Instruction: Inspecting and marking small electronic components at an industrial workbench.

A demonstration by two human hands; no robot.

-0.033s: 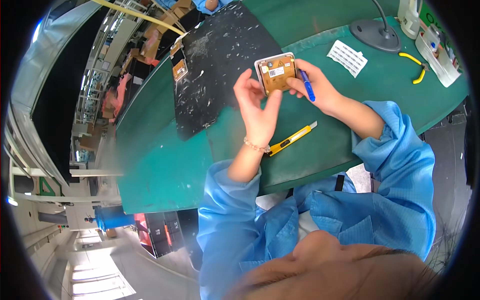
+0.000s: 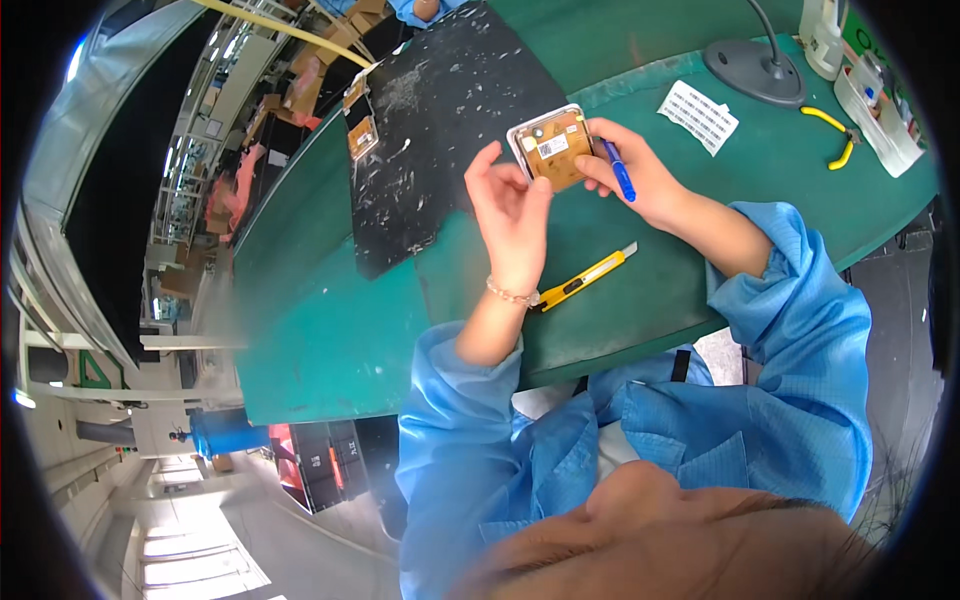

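Above the table I hold a small square electronic unit (image 2: 548, 163) with a silvery rim and a gold-brown face carrying white labels. My right hand (image 2: 637, 178) grips its right side, thumb on the face. A blue pen (image 2: 618, 171) is also tucked in that hand, pointing toward me. At the unit's lower left is my left hand (image 2: 510, 215), thumb at the bottom edge and fingers curled by the left side, index finger raised; its grip looks light. Below the hands lies a yellow utility knife (image 2: 583, 281), blade out, near my left wrist.
A black mat (image 2: 440, 120) covers part of the green table (image 2: 330, 340). Similar gold-brown units (image 2: 362, 137) lie on its left edge. To the right are a label sheet (image 2: 698, 116), a grey stand base (image 2: 755, 73), yellow-handled pliers (image 2: 840, 135) and a white tray (image 2: 890, 140).
The unit has tilted slightly in my hands, its lower edge shifting a little. My left thumb has moved slightly left along that edge. The whole view has shifted slightly.
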